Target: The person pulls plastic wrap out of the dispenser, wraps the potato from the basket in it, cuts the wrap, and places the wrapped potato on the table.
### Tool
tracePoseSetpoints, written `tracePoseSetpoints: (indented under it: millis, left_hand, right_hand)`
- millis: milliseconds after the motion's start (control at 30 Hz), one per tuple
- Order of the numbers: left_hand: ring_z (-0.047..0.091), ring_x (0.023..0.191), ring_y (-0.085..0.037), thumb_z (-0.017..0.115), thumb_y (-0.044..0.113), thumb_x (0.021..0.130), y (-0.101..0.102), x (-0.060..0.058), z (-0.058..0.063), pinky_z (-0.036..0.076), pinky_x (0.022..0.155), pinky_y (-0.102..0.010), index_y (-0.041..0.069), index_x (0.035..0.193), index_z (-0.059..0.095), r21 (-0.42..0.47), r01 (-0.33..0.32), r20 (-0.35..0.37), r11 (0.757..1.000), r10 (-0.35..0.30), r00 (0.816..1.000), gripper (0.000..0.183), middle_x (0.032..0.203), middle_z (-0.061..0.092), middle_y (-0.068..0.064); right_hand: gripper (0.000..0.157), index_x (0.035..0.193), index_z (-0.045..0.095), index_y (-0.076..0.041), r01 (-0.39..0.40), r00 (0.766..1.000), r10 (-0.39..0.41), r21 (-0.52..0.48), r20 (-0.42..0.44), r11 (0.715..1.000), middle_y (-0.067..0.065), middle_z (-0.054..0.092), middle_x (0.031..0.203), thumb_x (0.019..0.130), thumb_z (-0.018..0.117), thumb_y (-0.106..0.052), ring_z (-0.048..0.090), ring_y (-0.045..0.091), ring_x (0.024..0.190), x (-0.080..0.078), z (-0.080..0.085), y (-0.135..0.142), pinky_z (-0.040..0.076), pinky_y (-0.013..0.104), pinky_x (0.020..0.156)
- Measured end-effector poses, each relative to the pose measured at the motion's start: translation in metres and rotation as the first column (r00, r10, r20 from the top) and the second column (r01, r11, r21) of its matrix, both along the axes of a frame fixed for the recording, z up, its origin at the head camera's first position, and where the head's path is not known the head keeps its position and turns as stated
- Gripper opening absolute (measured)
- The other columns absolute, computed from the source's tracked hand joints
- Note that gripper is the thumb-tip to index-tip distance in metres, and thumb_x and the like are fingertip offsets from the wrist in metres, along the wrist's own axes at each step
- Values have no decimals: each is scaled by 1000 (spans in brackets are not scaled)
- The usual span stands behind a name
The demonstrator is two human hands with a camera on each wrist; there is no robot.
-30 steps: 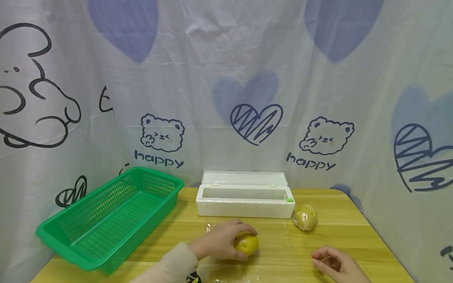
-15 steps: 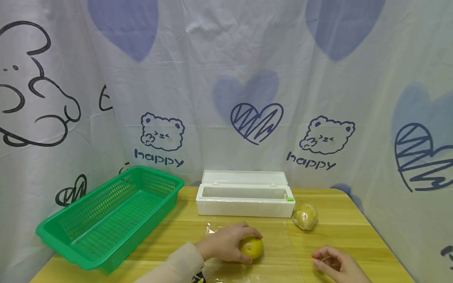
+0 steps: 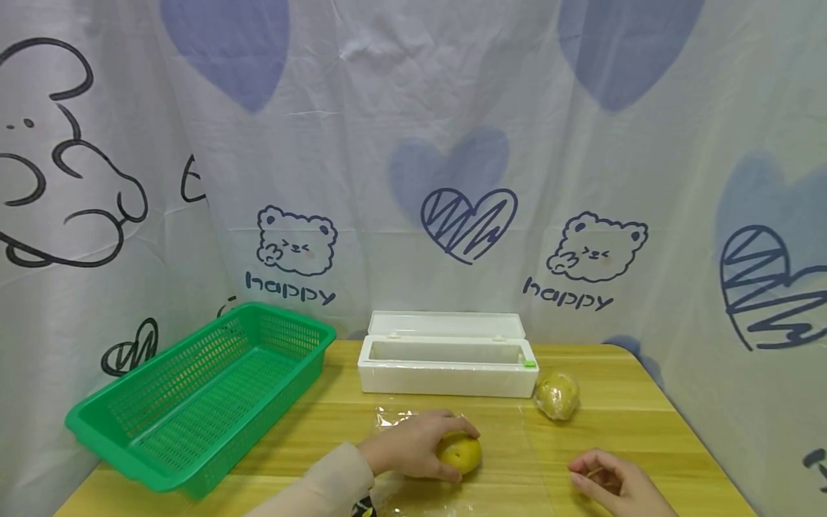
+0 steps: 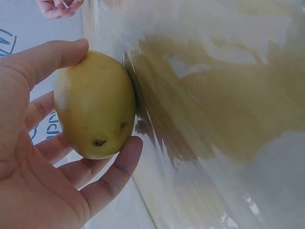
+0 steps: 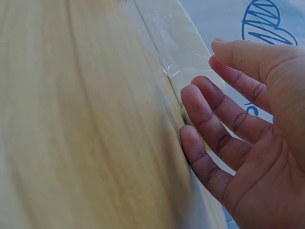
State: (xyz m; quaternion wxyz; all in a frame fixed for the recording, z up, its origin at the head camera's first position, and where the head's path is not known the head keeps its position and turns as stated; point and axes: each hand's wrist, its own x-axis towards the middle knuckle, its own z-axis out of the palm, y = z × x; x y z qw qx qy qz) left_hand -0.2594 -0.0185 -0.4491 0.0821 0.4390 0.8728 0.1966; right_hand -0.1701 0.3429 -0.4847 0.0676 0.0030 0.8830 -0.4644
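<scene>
My left hand (image 3: 413,445) grips a round yellow fruit (image 3: 460,454), its thumb and fingers curled about the sides. In the left wrist view the fruit (image 4: 95,105) is smooth and yellow-green with a small dark blemish. It sits on or just over a sheet of clear cling film (image 3: 504,431) spread on the table; whether it touches is hard to tell. Over the table's right side is my right hand (image 3: 614,485), fingers loosely bent and holding nothing. A second yellow fruit (image 3: 557,396), wrapped in film, lies beyond that hand.
Behind the film stands a long white box (image 3: 446,380), lid raised, with a small green piece at its right end. A green plastic basket (image 3: 271,402) takes up the left side of the wooden table (image 3: 620,373). A printed curtain (image 3: 388,86) hangs close behind.
Over the last second my left hand and the fruit have shifted slightly right and nearer me, mostly in the first half second. The right hand stays where it was.
</scene>
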Motion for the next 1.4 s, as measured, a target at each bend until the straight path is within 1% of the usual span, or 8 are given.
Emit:
tracePoseSetpoints:
  millis: [267, 533, 667, 800, 967, 1167, 1300, 1400]
  left_hand:
    - [61, 120, -4, 86, 35, 93, -3, -1, 2, 53, 107, -31, 28, 144, 62, 5, 18, 7, 1000, -18, 1000, 57, 139, 68, 7]
    - [62, 127, -11, 85, 41, 93, -8, 4, 4, 54, 111, -37, 33, 146, 60, -2, -42, 4, 999, 42, 999, 59, 144, 63, 4]
    - [63, 129, -15, 85, 40, 92, -14, 7, 6, 54, 111, -38, 31, 148, 60, 20, -57, -38, 998, 57, 998, 62, 146, 63, 1]
    - [65, 127, -18, 86, 36, 92, -25, 9, 10, 55, 109, -37, 26, 148, 61, 58, -55, -74, 997, 59, 996, 61, 145, 63, -1]
    - [65, 125, -20, 85, 32, 93, -42, 13, 13, 57, 106, -36, 23, 146, 63, 105, -72, -68, 992, 79, 995, 58, 142, 64, -1]
    - [66, 114, -19, 83, 26, 94, -69, 22, 15, 58, 98, -32, 18, 131, 69, 155, -96, -26, 983, 101, 995, 41, 128, 67, -1]
    - [63, 96, -6, 88, 23, 89, -88, 32, 12, 56, 87, -23, 16, 105, 73, 141, -60, -46, 988, 67, 997, 23, 104, 69, 4]
    - [55, 86, 2, 92, 24, 84, -102, 41, 9, 51, 79, -17, 21, 95, 72, 92, -45, -38, 995, 49, 998, 22, 92, 65, 11]
  right_hand:
    - [35, 120, 71, -2, -14, 1000, 14, -1, 1, 1000, 5, 75, 101, 105, 70, -33, 65, 11, 79, -2, 0, -1, 55, 26, 70]
    - [36, 121, 71, -2, -6, 1000, 6, 5, 16, 1000, 5, 74, 102, 105, 69, -35, 65, 11, 80, -2, 0, -3, 54, 26, 70]
    - [36, 121, 70, -2, -16, 1000, 16, 5, 12, 1000, 5, 74, 102, 105, 69, -34, 65, 10, 81, -2, 2, -4, 54, 26, 71]
    - [35, 120, 70, -2, -56, 998, 56, -3, 2, 998, 6, 74, 102, 105, 70, -33, 66, 9, 81, -2, 5, -6, 55, 25, 71]
    - [32, 118, 70, 0, -154, 988, 154, -34, -6, 987, 9, 74, 103, 104, 71, -30, 68, 8, 82, -3, 7, -9, 58, 25, 72]
    - [24, 116, 71, -4, -313, 949, 312, -7, -44, 950, 0, 73, 101, 105, 70, -25, 64, 1, 82, -4, 5, -11, 55, 22, 71]
    - [17, 116, 74, -15, -440, 896, 438, -10, -68, 898, -12, 71, 97, 101, 75, -22, 61, -2, 79, -17, -21, 0, 51, 20, 68]
    - [17, 116, 75, -18, -524, 851, 520, -54, -73, 850, -17, 68, 93, 99, 77, -17, 59, -4, 75, -26, -41, 8, 49, 18, 65]
